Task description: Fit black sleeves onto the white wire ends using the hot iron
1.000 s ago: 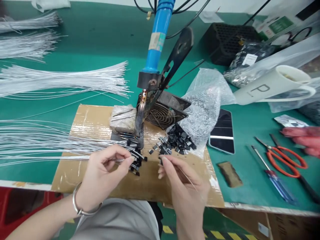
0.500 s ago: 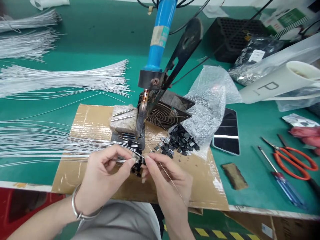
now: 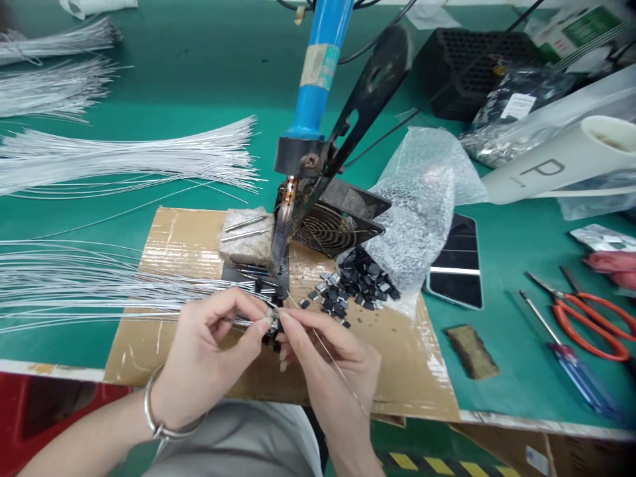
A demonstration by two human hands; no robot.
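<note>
The thumb and finger of my left hand (image 3: 213, 354) pinch a small silvery piece (image 3: 271, 314); its exact kind is hidden by the fingertips. Against it, my right hand (image 3: 328, 358) is closed with thumb and forefinger together, and a thin solder wire (image 3: 330, 361) runs through that hand. Whether those fingertips also grip a small black part is unclear. Directly beneath both hands is a dark fixture (image 3: 271, 341), mostly covered. Grey wires (image 3: 163, 291) stretch from the left toward it. Above the fingers hangs a blue-handled soldering iron (image 3: 309, 109), its tip pointing down beside the fixture.
Small black connectors (image 3: 365, 281) lie heaped on the cardboard (image 3: 407, 358), beside a bubble-wrap bag (image 3: 415, 212). Behind the fixture sits a fan (image 3: 328, 225), with a pale block (image 3: 247, 237) left of it. A phone (image 3: 454, 262), pliers (image 3: 591, 318) and screwdriver (image 3: 566, 358) lie rightward.
My right hand has moved slightly left, closing the small gap to my left fingertips. The solder wire moved with it. The view has shifted a little.
</note>
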